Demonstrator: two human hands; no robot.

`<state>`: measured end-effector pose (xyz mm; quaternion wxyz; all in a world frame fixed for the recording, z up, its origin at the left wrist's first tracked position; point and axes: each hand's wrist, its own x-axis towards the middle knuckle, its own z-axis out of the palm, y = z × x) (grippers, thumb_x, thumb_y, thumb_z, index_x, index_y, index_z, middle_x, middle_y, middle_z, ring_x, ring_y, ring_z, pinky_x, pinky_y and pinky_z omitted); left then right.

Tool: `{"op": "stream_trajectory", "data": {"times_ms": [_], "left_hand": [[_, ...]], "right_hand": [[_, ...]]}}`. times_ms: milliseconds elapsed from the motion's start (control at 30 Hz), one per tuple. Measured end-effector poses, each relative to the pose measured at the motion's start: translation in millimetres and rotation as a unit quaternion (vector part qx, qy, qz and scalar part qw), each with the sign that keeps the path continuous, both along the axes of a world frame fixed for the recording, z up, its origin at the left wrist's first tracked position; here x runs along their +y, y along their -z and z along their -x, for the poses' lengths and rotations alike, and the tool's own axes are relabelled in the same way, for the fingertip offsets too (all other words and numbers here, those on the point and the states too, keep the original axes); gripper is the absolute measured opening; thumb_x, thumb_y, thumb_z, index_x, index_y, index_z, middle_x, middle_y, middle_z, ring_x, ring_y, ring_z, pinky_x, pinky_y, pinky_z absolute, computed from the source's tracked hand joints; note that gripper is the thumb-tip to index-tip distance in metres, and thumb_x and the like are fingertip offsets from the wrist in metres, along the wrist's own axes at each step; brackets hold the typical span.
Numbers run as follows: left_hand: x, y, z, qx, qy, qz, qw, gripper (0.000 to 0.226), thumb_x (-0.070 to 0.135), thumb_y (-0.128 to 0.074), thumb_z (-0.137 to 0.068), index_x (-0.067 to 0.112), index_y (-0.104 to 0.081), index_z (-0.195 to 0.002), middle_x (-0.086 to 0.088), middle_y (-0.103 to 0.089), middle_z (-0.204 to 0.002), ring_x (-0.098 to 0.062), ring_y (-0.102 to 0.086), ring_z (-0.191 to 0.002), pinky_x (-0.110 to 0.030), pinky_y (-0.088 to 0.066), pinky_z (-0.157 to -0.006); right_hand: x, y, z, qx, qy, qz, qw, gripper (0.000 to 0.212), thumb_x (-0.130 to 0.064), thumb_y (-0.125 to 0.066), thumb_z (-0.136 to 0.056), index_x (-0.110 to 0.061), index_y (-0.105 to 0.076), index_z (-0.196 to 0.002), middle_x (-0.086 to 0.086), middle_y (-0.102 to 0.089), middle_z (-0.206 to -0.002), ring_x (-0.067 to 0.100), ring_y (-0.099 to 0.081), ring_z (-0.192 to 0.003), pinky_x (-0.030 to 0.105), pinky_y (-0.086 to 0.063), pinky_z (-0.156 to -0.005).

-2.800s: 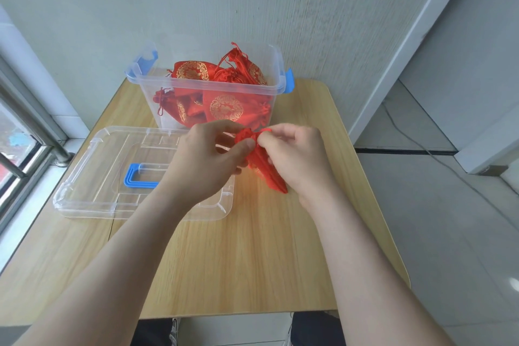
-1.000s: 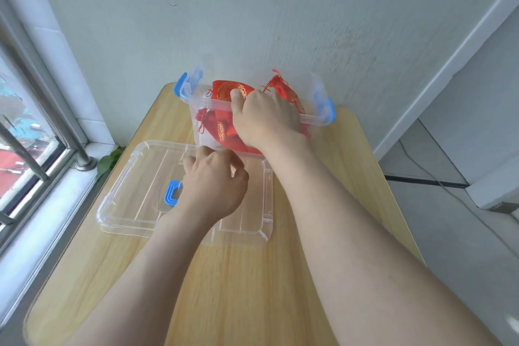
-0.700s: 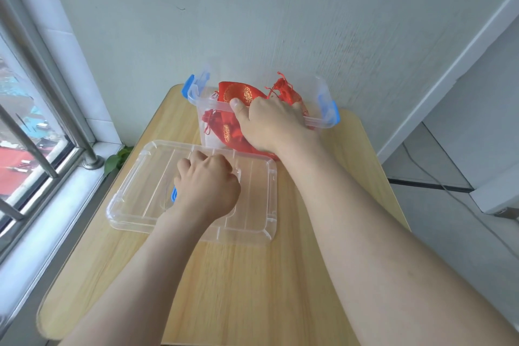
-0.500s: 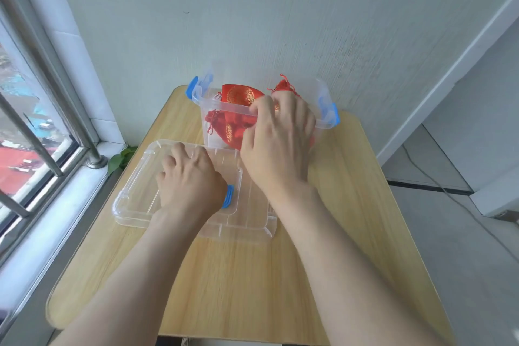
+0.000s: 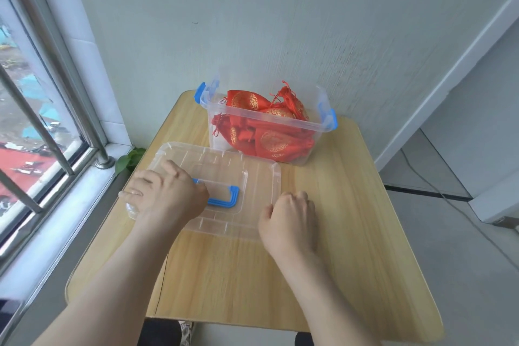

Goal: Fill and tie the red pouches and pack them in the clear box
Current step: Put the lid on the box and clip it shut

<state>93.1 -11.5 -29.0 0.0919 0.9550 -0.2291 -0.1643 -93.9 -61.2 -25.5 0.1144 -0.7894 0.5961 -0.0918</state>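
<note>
A person stood at a wooden counter [image 5: 351, 205] by a wall. The right hand [image 5: 286, 222] had just come out of the clear box [image 5: 266, 121] and dropped to the near right corner of the lid [image 5: 224, 166], fingers curled; whether it gripped the edge could not be told. The left hand [image 5: 165, 196] curled over the lid's left end, beside its blue handle [image 5: 230, 199]. The red pouches [image 5: 269, 143] lay piled in the open box at the counter's far edge. No loose pouch showed, so packing looked finished and closing the box seemed next.
</note>
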Motion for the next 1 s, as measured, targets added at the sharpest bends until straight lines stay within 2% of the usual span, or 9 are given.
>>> {"op": "stream_trajectory", "data": {"times_ms": [100, 200, 367, 500, 633, 733, 867, 933, 1000], "left_hand": [[5.4, -1.6, 1.4, -0.016, -0.023, 0.068, 0.997, 0.045, 0.042, -0.051, -0.096, 0.009, -0.036, -0.121, -0.024, -0.038, -0.131, -0.042, -0.033, -0.131, -0.057, -0.032, -0.108], [10.8, -4.4, 3.5, -0.045, -0.051, 0.167, 0.984, 0.041, 0.042, -0.052, -0.096, 0.011, -0.031, -0.111, -0.015, -0.029, -0.113, -0.038, -0.034, -0.119, -0.049, -0.034, -0.092], [20.9, -19.1, 20.1, -0.074, -0.100, 0.308, 0.943, 0.042, 0.041, -0.059, -0.090, 0.016, -0.031, -0.108, -0.020, -0.038, -0.125, -0.039, -0.036, -0.119, -0.053, -0.036, -0.100], [31.7, -33.6, 29.1, -0.081, -0.108, 0.412, 0.901, 0.050, 0.046, -0.051, -0.081, 0.011, -0.038, -0.115, -0.019, -0.039, -0.127, -0.038, -0.035, -0.120, -0.050, -0.032, -0.104], [37.0, -51.9, 35.5, -0.058, -0.041, 0.559, 0.826, 0.041, 0.024, -0.052, -0.091, 0.011, -0.043, -0.129, -0.003, -0.039, -0.131, -0.027, -0.047, -0.124, -0.047, -0.039, -0.111], [29.9, -62.7, 37.1, -0.048, -0.023, 0.617, 0.785, 0.043, 0.018, -0.050, -0.092, 0.011, -0.054, -0.134, -0.003, -0.039, -0.146, -0.011, -0.058, -0.119, -0.032, -0.046, -0.110], [7.4, -67.8, 39.7, 0.011, -0.053, 0.605, 0.795, 0.048, 0.024, -0.050, -0.097, 0.017, -0.054, -0.144, 0.003, -0.035, -0.155, -0.006, -0.053, -0.124, -0.006, -0.035, -0.097], [-0.7, -67.7, 41.7, 0.052, -0.071, 0.595, 0.799, 0.050, 0.028, -0.049, -0.101, 0.021, -0.047, -0.150, 0.007, -0.043, -0.147, -0.006, -0.054, -0.118, -0.009, -0.038, -0.089], [-6.7, -68.5, 42.4, 0.078, -0.053, 0.608, 0.789, 0.052, 0.026, -0.050, -0.102, 0.024, -0.040, -0.153, 0.011, -0.050, -0.141, 0.001, -0.056, -0.112, -0.009, -0.041, -0.086]], "right_hand": [[-1.8, -1.7, 1.3, -0.056, 0.025, -0.004, 0.998, 0.023, -0.026, -0.049, -0.101, -0.008, -0.062, -0.106, 0.010, -0.060, -0.113, 0.028, -0.056, -0.097, 0.036, -0.045, -0.078], [-3.1, -10.7, 5.8, -0.177, 0.076, -0.006, 0.981, 0.024, -0.025, -0.053, -0.098, -0.011, -0.057, -0.117, 0.004, -0.066, -0.104, 0.027, -0.059, -0.084, 0.032, -0.040, -0.067], [2.4, -16.6, 10.2, -0.346, 0.094, -0.014, 0.933, 0.020, -0.022, -0.054, -0.096, -0.018, -0.045, -0.114, -0.002, -0.066, -0.076, 0.022, -0.064, -0.072, 0.040, -0.052, -0.061], [10.3, -19.5, 14.1, -0.441, 0.059, 0.040, 0.895, 0.025, -0.007, -0.052, -0.093, -0.019, -0.045, -0.114, 0.000, -0.061, -0.064, 0.015, -0.059, -0.062, 0.026, -0.042, -0.051], [3.2, -28.2, 19.9, -0.521, 0.051, 0.133, 0.842, 0.034, 0.000, -0.053, -0.098, -0.016, -0.049, -0.128, -0.010, -0.063, -0.085, 0.012, -0.063, -0.072, 0.015, -0.045, -0.063], [-14.9, -38.2, 21.4, -0.544, 0.057, 0.164, 0.821, 0.033, -0.008, -0.050, -0.107, -0.011, -0.049, -0.141, -0.010, -0.063, -0.092, 0.012, -0.063, -0.077, 0.015, -0.045, -0.069], [-44.1, -51.1, 12.9, -0.544, 0.043, 0.175, 0.819, 0.034, -0.017, -0.048, -0.110, -0.013, -0.047, -0.144, -0.006, -0.064, -0.095, 0.019, -0.067, -0.080, 0.037, -0.055, -0.077], [-58.0, -60.0, 5.4, -0.552, 0.054, 0.168, 0.815, 0.034, -0.018, -0.048, -0.110, -0.013, -0.048, -0.144, -0.007, -0.064, -0.094, 0.025, -0.069, -0.084, 0.048, -0.057, -0.081], [-72.2, -70.7, -2.5, -0.550, 0.071, 0.161, 0.817, 0.035, -0.018, -0.049, -0.110, -0.011, -0.049, -0.145, -0.009, -0.065, -0.097, 0.022, -0.068, -0.089, 0.044, -0.057, -0.085]]}}
